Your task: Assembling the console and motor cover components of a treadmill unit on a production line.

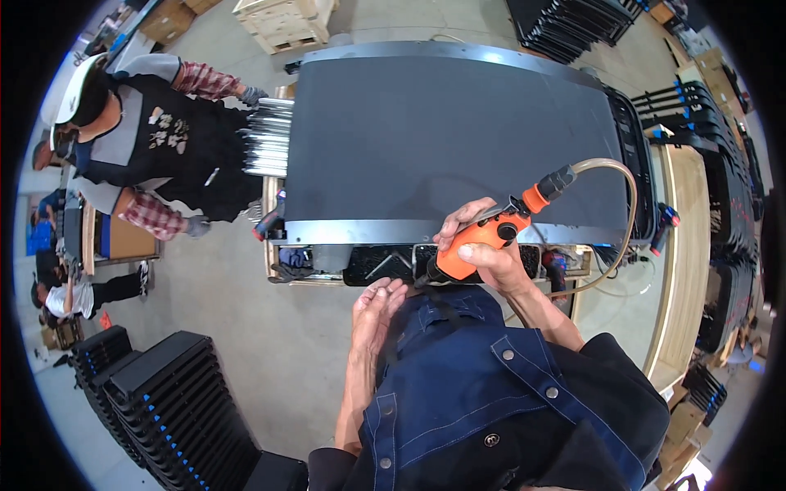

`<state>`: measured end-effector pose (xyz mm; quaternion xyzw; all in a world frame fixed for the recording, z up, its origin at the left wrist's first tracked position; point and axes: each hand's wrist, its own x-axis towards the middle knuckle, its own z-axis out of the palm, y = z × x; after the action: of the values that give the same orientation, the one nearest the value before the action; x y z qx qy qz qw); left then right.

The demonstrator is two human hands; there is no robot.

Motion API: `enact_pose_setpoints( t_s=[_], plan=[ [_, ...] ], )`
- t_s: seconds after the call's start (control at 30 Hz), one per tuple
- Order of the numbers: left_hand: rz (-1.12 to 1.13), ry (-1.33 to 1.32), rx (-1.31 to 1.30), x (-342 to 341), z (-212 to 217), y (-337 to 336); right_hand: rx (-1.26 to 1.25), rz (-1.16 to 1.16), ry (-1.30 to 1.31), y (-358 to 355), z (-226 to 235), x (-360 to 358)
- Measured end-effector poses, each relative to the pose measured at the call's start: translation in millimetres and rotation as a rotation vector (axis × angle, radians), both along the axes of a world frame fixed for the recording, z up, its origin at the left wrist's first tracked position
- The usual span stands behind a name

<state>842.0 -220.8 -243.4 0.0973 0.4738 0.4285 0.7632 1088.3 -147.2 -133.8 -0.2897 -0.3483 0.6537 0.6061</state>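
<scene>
My right hand point(483, 250) grips an orange hand tool point(479, 240) with a black tip and a clear hose point(626, 213) looping off to the right. The tool sits at the near edge of a large dark flat panel point(442, 131) that lies on a workbench. My left hand point(375, 309) hovers empty, fingers together and slightly curled, just below that near edge beside a black part point(385, 263) under the panel's silver rim. My blue denim apron fills the lower middle.
A co-worker in a dark apron and plaid sleeves point(155, 139) stands at the panel's left end. Stacks of black panels point(155, 393) stand at lower left, more stacks point(720, 164) at right. Wooden crates point(282, 20) lie beyond.
</scene>
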Motion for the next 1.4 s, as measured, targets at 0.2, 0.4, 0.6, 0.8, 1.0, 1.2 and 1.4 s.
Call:
enact_pose_setpoints(
  t_s=[0.2, 0.4, 0.6, 0.8, 1.0, 1.2, 1.4],
  plan=[
    [0.219, -0.318, -0.040, -22.2, 19.9, 8.0, 0.013, -0.027, 0.088, 10.3, 11.1, -43.6],
    [0.327, -0.417, -0.039, -39.3, 35.4, 25.0, 0.056, -0.088, 0.089, 22.2, 21.1, -95.8],
    [0.420, -0.494, -0.103, -70.2, 37.4, 44.4, 0.136, -0.090, 0.002, 35.7, 26.7, -146.7],
    [0.436, -0.367, -0.064, -87.3, 31.6, 72.9, 0.381, 0.081, -0.295, 59.0, 31.5, -187.0],
    [0.404, -0.730, -0.149, -103.0, -3.0, 107.3, 0.394, 0.183, -0.433, 96.4, 26.9, -235.3],
    [0.375, -0.621, -0.211, -111.2, 0.8, 107.6, 0.471, 0.311, -0.590, 126.3, 13.4, -264.9],
    [0.791, 0.250, 0.604, -174.3, 72.8, 135.6, 0.229, 0.662, -0.630, 141.2, 33.9, -292.3]
  ],
)
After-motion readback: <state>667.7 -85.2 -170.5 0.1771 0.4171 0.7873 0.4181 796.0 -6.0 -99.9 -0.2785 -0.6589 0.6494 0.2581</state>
